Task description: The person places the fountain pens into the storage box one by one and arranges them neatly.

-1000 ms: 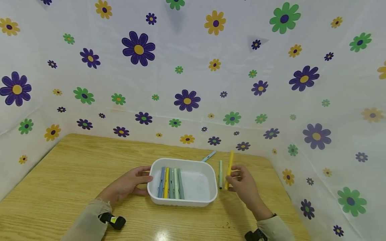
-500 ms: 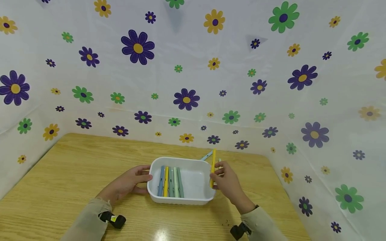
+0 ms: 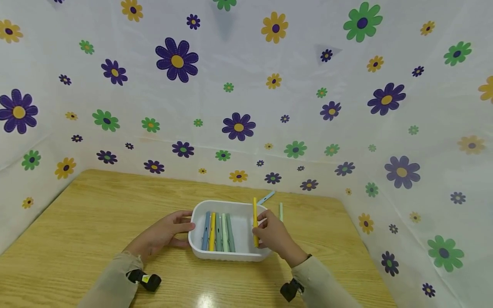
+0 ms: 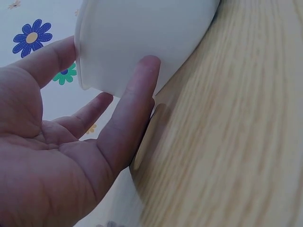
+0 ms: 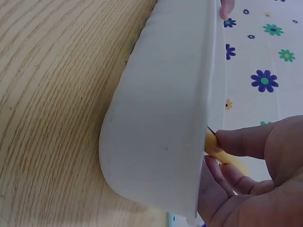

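Observation:
A white oblong bin (image 3: pixel 215 256) stands on the table with several capped pens lying side by side in its left half: blue, yellow and shades of green. My right hand (image 3: pixel 272 233) pinches a yellow pen (image 3: pixel 255 222) over the bin's right part, the pen roughly parallel to the row (image 3: pixel 224 233). In the right wrist view, the bin's wall (image 5: pixel 156 109) hides much of that pen. My left hand (image 3: pixel 167 231) touches the bin's left end with fingers fairly straight; the left wrist view shows its fingertips against the white wall (image 4: pixel 128 42).
Behind the bin's right back corner lies a light blue pen (image 3: pixel 266 197). A pale green pen (image 3: pixel 281 211) lies right of the bin, partly hidden by my right hand. A flower-print sheet (image 3: pixel 246 102) encloses the back and sides of the wooden table (image 3: pixel 115 201).
My right hand has carried the yellow pen leftward from the table right of the bin, across the rim, to over the bin's right part. My left hand stays at the bin's left end.

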The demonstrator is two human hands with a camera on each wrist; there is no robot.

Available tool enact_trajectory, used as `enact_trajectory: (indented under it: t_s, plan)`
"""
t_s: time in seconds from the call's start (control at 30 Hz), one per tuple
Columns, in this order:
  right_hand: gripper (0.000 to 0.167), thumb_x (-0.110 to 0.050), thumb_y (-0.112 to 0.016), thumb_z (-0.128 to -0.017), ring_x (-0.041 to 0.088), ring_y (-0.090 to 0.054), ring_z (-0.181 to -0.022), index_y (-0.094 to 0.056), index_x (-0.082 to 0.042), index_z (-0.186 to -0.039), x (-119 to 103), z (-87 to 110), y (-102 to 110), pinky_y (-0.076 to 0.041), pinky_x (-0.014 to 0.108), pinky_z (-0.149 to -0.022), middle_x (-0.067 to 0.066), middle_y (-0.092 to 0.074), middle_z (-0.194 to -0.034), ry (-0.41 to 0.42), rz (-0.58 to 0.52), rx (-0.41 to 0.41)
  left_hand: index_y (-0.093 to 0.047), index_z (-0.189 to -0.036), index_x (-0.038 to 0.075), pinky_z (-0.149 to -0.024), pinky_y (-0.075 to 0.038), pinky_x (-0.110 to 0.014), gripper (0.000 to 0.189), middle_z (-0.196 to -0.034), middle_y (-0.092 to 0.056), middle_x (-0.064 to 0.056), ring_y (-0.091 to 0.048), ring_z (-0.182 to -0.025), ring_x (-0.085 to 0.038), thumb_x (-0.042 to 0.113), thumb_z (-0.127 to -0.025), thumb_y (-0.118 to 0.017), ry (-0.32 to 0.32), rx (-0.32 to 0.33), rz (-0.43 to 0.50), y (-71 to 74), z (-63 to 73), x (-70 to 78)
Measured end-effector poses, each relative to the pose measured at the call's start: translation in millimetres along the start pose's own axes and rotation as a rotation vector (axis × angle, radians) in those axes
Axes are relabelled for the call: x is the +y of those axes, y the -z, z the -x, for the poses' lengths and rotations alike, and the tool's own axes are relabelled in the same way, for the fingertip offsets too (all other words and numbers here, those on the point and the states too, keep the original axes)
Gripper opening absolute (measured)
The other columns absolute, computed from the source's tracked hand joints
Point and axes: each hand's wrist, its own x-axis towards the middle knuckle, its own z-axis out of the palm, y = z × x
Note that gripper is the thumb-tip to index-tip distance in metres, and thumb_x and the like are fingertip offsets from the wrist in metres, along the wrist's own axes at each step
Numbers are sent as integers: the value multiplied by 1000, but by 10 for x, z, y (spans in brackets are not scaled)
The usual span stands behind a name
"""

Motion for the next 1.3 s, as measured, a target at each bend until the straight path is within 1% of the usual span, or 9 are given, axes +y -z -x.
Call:
enact_trajectory:
  t_s: [0.13,0.3,0.43,0.6,0.7,0.8,0.87,1.0,1.3]
  plan:
    - [27,-3,-69,-96,25,-64,-72,-51,0,-116,-1,-54,-78,-65,39,-59,13,-56,-92,-24,15,-45,-34,-159,3,-91,-62,-48,73,-144,-51,-23,-63,-122,-31,27,-101,-71,2,5,0,-4,7,8]
    - [26,-3,-69,-96,23,-62,-68,-48,-1,-112,-9,-117,-162,-64,36,-56,14,-56,-94,-66,45,-66,-34,-159,4,-91,-62,-48,74,-143,-53,-21,-64,-122,-30,29,-100,-72,5,9,-8,5,4,7]
    - [26,-2,-69,-95,21,-61,-65,-47,-1,-110,-41,-109,-201,-61,32,-54,14,-58,-91,-80,80,-106,-35,-159,4,-92,-62,-48,73,-143,-54,-20,-64,-122,-30,29,-100,-71,4,7,-9,16,-8,-2]
    - [25,-3,-71,-92,17,-56,-62,-50,-1,-106,-47,-102,-232,-50,23,-49,12,-56,-85,-113,156,-151,-36,-158,4,-91,-62,-47,69,-147,-52,-21,-63,-123,-30,25,-102,-69,10,12,-4,31,-17,2]
    - [24,-4,-73,-91,16,-52,-63,-51,-2,-101,-30,-142,-263,-43,21,-49,10,-54,-85,-120,212,-161,-37,-158,5,-92,-62,-47,68,-148,-51,-22,-63,-123,-30,25,-102,-69,17,16,-8,28,-8,16]
    - [25,-7,-75,-90,15,-50,-63,-52,-3,-96,-14,-173,-295,-39,22,-49,9,-53,-84,-103,247,-171,-38,-158,7,-91,-63,-46,67,-147,-52,-21,-65,-119,-29,25,-102,-69,25,25,-15,27,-1,20]
    - [26,-7,-76,-89,15,-49,-62,-51,-3,-93,2,-184,-309,-37,22,-48,8,-54,-83,-91,244,-173,-38,-158,8,-91,-63,-46,66,-147,-52,-21,-67,-116,-29,26,-102,-69,28,26,-19,23,-8,22]
    - [28,-7,-78,-87,14,-50,-60,-50,-4,-90,21,-191,-327,-36,22,-46,7,-55,-79,-71,219,-171,-38,-158,8,-90,-63,-46,66,-147,-51,-22,-68,-113,-30,25,-102,-68,24,20,-20,21,-17,19]
    - [28,-10,-80,-88,13,-55,-67,-54,-3,-96,-2,-224,-372,-40,22,-52,5,-59,-82,-65,218,-189,-36,-159,7,-91,-62,-47,68,-149,-49,-23,-64,-122,-31,26,-102,-69,22,7,5,38,-19,2]
